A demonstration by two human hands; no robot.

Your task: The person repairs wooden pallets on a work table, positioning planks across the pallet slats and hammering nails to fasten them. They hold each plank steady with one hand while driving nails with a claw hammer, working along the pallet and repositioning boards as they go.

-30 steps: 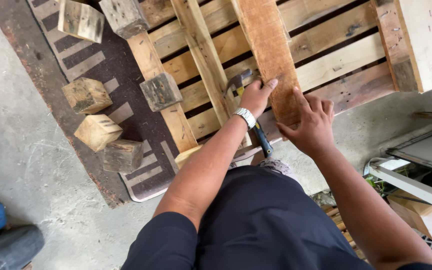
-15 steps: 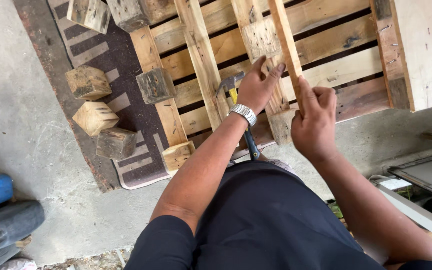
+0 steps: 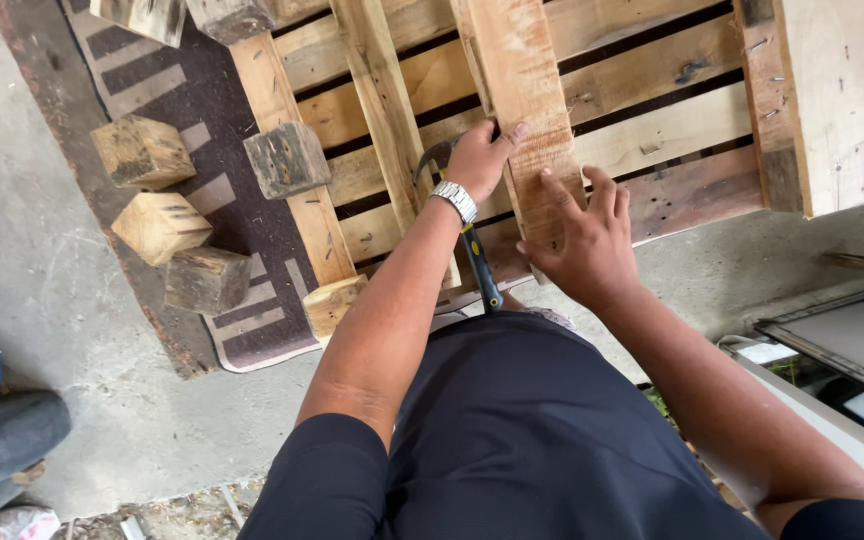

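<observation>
Loose plank (image 3: 524, 95) now laid flat on pallet (image 3: 652, 130), previously tilted on edge. Left hand (image 3: 480, 160) grips plank's left edge, wrist bent. Right hand (image 3: 585, 243) presses flat, fingers spread, on plank's near end. Hammer (image 3: 472, 255) rests beneath left wrist.

One head-worn view, looking steeply down over the person's own lap and forearms, close in. The wooden pallet (image 3: 652, 130) fills twelve to two o'clock, a patterned mat (image 3: 202, 190) runs up to eleven, bare concrete floor (image 3: 42, 270) spreads at nine. Arms enter from six.
</observation>
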